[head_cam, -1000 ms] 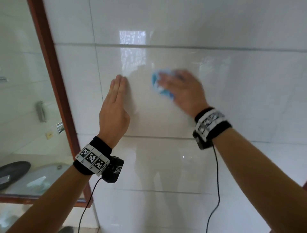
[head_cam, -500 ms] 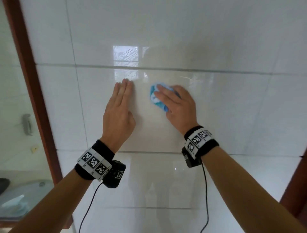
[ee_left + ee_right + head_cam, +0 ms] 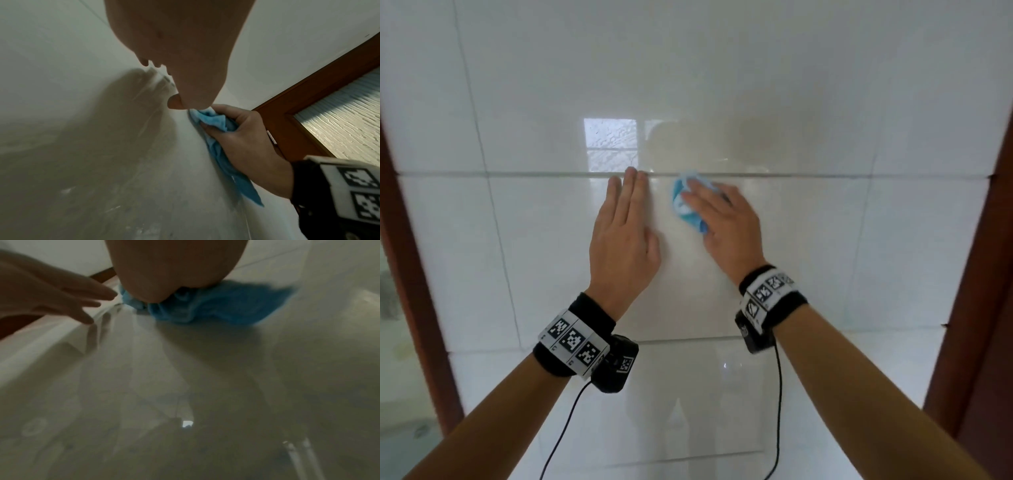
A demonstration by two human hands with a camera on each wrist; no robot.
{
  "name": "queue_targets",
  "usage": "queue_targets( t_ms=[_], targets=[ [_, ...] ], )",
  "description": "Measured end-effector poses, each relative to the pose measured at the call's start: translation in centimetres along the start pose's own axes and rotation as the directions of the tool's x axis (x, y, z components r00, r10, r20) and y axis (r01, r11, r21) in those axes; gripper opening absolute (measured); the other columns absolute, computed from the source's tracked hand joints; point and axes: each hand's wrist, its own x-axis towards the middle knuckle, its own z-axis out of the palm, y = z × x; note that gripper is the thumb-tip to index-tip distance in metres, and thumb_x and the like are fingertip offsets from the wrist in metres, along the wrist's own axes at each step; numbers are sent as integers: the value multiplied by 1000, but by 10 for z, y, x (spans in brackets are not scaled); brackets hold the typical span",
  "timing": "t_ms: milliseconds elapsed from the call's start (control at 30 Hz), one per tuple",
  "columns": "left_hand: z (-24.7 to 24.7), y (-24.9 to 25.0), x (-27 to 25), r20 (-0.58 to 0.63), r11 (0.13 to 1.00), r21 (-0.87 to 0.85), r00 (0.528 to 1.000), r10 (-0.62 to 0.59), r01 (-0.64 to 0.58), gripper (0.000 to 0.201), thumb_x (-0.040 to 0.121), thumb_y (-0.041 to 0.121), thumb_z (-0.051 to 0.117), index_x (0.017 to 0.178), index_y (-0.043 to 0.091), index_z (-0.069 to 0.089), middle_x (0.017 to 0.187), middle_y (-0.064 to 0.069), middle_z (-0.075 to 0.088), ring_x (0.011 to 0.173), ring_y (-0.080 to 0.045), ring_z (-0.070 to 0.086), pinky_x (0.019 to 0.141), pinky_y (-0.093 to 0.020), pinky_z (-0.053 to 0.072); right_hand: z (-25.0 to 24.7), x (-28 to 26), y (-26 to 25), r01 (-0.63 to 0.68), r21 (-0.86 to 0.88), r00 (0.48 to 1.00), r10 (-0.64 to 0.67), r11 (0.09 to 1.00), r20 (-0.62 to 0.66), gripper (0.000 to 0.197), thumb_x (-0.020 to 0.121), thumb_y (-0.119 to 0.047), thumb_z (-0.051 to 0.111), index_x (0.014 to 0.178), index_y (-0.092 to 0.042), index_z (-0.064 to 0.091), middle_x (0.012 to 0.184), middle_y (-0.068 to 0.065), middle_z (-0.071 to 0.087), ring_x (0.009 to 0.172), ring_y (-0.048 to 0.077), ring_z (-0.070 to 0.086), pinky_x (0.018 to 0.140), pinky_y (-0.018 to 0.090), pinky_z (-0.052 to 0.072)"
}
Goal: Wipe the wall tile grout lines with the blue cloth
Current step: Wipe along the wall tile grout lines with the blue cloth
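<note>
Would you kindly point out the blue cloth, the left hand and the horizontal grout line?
blue cloth (image 3: 683,205): head view, bunched fabric beside the fingers.
left hand (image 3: 621,236): head view, back of the hand.
horizontal grout line (image 3: 808,175): head view, bare stretch right of the cloth.

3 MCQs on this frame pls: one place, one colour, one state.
1. Where is the cloth?
A. just below the horizontal grout line
B. on the floor
C. under the left hand

2. Cloth colour?
A. red
B. blue
C. yellow

3. Left hand state?
A. fist
B. gripping the cloth
C. flat on the tile

Key: 1 A, its top edge reaches the line under the right hand; 2 B, blue in all views; 3 C, straight fingers lie on the wall.
</note>
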Motion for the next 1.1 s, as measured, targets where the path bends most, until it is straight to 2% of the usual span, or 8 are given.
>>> queue_targets(
  t_ms=[133,233,367,567,667,733,933,1100],
  targets=[
    [4,11,14,-10,1000,28,1000,5,-4,82,86,10,40,164,-1,18,172,-18,16,162,-33,8,130,-48,18,-28,25,28,-42,-20,994,40,999,-97,51,79,-4,56,125,-16,74,125,-4,67,104,26,59,85,32,54],
    [5,11,23,-19,995,95,999,-31,33,78,90,13,37,163,-2,17,171,-23,14,161,-36,6,130,-48,16,-54,86,77,-394,116,835,407,912,-370,54,79,6,60,128,-14,70,120,1,65,111,25,58,92,23,48],
    [3,7,34,-32,984,160,997,-76,80,73,96,19,36,162,-5,16,170,-28,15,161,-39,7,131,-48,16,-58,136,112,-577,128,714,574,807,-402,52,84,9,49,126,-13,69,131,-3,67,118,23,53,93,29,50],
    [-17,-10,43,-58,992,110,997,-58,65,67,93,16,34,159,5,38,164,-15,39,154,-33,32,124,-45,33,-12,144,59,-375,100,865,387,922,-320,55,83,13,55,131,-12,68,139,2,65,120,26,52,95,19,39],
    [-28,-17,45,-57,994,107,998,1,5,70,86,8,35,155,5,46,160,-15,46,149,-34,41,122,-43,35,5,131,25,-26,47,993,32,999,-117,56,80,10,59,131,-10,68,138,5,65,117,25,52,97,36,53],
    [-33,-19,46,-38,994,108,999,29,-25,72,81,5,38,153,5,49,157,-16,49,146,-35,45,120,-44,38,0,128,29,175,-21,984,-175,984,15,56,78,9,64,130,-12,69,140,2,65,115,27,58,92,37,56],
    [-49,-20,54,-38,996,66,998,54,-52,70,79,3,38,146,5,57,151,-13,57,139,-32,53,117,-45,43,-17,199,60,-224,69,948,234,972,-217,51,84,11,58,126,-15,71,137,0,65,114,27,59,86,39,57],
    [-62,-25,53,-122,996,75,992,-46,55,80,74,-15,48,154,-6,40,158,-27,41,147,-43,39,122,-51,36,22,162,2,-9,152,991,30,988,-134,58,77,16,65,129,-10,70,130,8,69,111,32,60,88,45,58]
  ],
)
